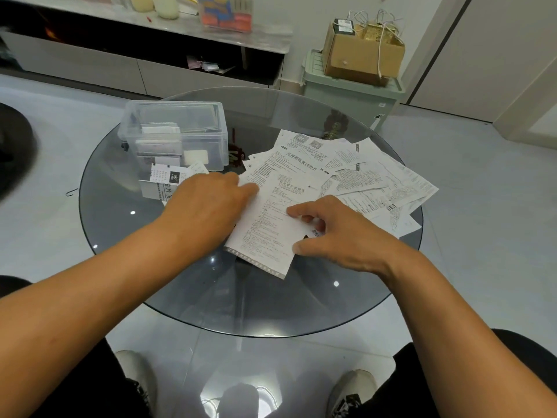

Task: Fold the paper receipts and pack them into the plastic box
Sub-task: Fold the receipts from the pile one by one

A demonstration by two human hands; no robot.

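- Round and dark, our glass table stands on a pale tiled floor, with a low white cabinet along the far wall.
- We see a clear plastic box at the far left of the table, lid off, with a few folded papers inside; some lean upright against its near wall.
- Just in front of the box, touching its near side, lie a few more printed slips, partly under our left wrist.
- A loose heap of unfolded receipts spreads over the right half of the table, sheets overlapping one another.
- One long receipt lies nearest us at the centre, its perforated edge at the near end, its far end tucked among the heap.
- Our left hand rests palm down on the left edge of that long receipt; the fingers look bent over the paper's edge, though we cannot tell whether they grip it.
- Our right hand lies on the receipt's right side, forefinger stretched out and pressing the sheet, thumb at its near edge, the other fingers curled under.
- Off to the far right, a cardboard carton sits on a pale green bin.
- Below the glass, our two shoes show on the floor.
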